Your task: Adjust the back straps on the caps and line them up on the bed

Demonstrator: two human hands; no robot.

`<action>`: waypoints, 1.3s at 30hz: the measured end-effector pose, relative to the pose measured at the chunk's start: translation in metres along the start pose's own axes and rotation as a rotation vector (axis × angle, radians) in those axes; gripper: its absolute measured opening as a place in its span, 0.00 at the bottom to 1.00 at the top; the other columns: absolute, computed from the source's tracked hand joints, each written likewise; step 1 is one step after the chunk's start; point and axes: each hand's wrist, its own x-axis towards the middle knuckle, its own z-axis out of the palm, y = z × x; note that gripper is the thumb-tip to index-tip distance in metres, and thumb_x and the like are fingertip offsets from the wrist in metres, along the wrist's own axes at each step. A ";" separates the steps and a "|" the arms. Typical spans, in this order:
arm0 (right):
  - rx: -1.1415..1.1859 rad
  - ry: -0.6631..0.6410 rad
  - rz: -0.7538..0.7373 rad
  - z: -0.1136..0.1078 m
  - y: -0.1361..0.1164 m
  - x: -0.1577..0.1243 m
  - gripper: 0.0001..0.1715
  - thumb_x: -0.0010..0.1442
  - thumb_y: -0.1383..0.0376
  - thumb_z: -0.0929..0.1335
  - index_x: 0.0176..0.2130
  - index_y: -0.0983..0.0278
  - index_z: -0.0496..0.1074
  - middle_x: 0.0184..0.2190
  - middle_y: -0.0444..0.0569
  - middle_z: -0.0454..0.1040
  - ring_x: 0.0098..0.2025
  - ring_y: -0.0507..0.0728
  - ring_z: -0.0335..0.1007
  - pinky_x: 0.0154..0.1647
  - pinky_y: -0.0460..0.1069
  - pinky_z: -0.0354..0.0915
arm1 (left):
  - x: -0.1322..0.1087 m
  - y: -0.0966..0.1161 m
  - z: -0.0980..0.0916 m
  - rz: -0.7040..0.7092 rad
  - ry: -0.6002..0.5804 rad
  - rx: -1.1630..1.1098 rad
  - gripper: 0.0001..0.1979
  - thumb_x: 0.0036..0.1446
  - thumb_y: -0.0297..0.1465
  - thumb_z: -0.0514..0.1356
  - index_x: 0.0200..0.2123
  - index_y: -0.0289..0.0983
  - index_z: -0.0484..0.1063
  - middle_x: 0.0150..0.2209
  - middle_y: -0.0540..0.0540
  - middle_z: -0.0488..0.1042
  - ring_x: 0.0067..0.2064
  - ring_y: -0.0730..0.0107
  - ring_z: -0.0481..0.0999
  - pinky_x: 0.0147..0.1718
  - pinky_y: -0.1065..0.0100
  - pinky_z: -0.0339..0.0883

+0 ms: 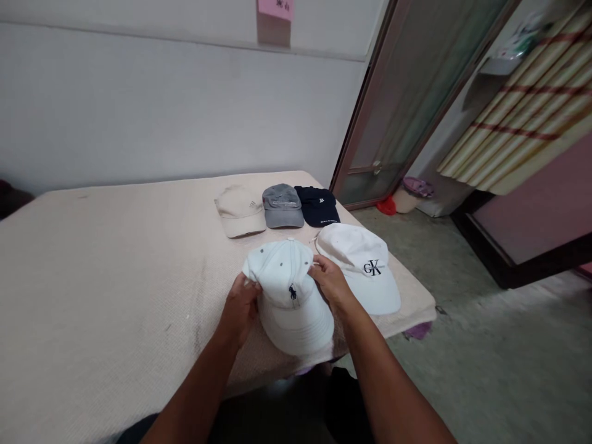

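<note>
A white cap [282, 277] with a dark horse-rider logo is held between my two hands near the front edge of the covered surface, its brim pointing towards me. My left hand [240, 308] grips its left side, and my right hand [329, 280] grips its right side. Just right of it lies a larger white cap [354, 246] with dark letters. Behind, in a row, are a beige cap [240, 213], a grey cap [283, 209] and a navy cap [319, 206].
A cream textured cover [115, 277] spreads over the bed-like surface, against a pale wall [161, 105]. To the right are a sliding door [398, 80], a bin [409, 196], a red object [386, 206] and a striped curtain [522, 111].
</note>
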 end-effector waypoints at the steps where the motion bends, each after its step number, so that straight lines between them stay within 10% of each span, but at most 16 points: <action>1: 0.039 0.022 -0.070 0.003 -0.003 0.002 0.18 0.51 0.61 0.69 0.42 0.65 0.71 0.38 0.51 0.76 0.40 0.58 0.70 0.42 0.51 0.65 | 0.002 0.003 0.003 0.069 0.005 0.029 0.25 0.51 0.28 0.63 0.54 0.41 0.66 0.46 0.44 0.75 0.46 0.62 0.73 0.41 0.68 0.66; 5: 0.037 0.101 -0.245 0.004 -0.004 0.010 0.28 0.53 0.62 0.68 0.54 0.61 0.65 0.46 0.50 0.73 0.43 0.57 0.69 0.46 0.50 0.63 | 0.012 0.005 0.005 0.160 0.035 0.152 0.36 0.50 0.29 0.64 0.61 0.46 0.56 0.53 0.42 0.71 0.51 0.59 0.71 0.44 0.65 0.66; 10: -0.263 0.148 0.009 -0.009 0.025 0.021 0.27 0.47 0.64 0.68 0.48 0.64 0.70 0.33 0.47 0.74 0.31 0.55 0.67 0.36 0.51 0.63 | 0.026 -0.023 -0.011 -0.100 0.153 0.244 0.33 0.48 0.31 0.64 0.59 0.40 0.59 0.45 0.40 0.75 0.43 0.59 0.75 0.38 0.63 0.67; 20: -0.442 0.310 0.000 -0.013 0.028 0.020 0.22 0.48 0.66 0.65 0.45 0.63 0.72 0.38 0.53 0.73 0.43 0.62 0.66 0.48 0.56 0.58 | 0.016 -0.029 -0.012 -0.111 0.218 0.302 0.26 0.46 0.27 0.64 0.51 0.32 0.65 0.44 0.36 0.73 0.37 0.66 0.75 0.34 0.67 0.68; 25: -0.490 0.313 -0.199 0.030 -0.017 -0.014 0.22 0.55 0.65 0.62 0.50 0.62 0.69 0.33 0.51 0.72 0.36 0.60 0.66 0.43 0.54 0.60 | -0.009 -0.007 -0.022 -0.041 0.229 0.449 0.32 0.53 0.34 0.61 0.59 0.30 0.58 0.21 0.50 0.72 0.20 0.74 0.66 0.20 0.72 0.60; 31: 0.069 -0.295 0.027 0.108 -0.034 -0.043 0.39 0.54 0.64 0.65 0.63 0.59 0.50 0.19 0.37 0.63 0.18 0.51 0.56 0.19 0.46 0.56 | -0.050 0.038 -0.030 0.217 0.265 0.596 0.38 0.54 0.34 0.61 0.65 0.41 0.48 0.15 0.58 0.64 0.17 0.74 0.61 0.17 0.75 0.56; 39: -0.030 -0.157 -0.355 0.138 -0.077 -0.055 0.39 0.59 0.66 0.65 0.64 0.54 0.46 0.22 0.40 0.62 0.24 0.54 0.58 0.29 0.51 0.62 | -0.085 0.087 -0.037 0.512 0.394 0.365 0.45 0.45 0.19 0.65 0.64 0.46 0.51 0.14 0.60 0.66 0.18 0.75 0.64 0.21 0.78 0.61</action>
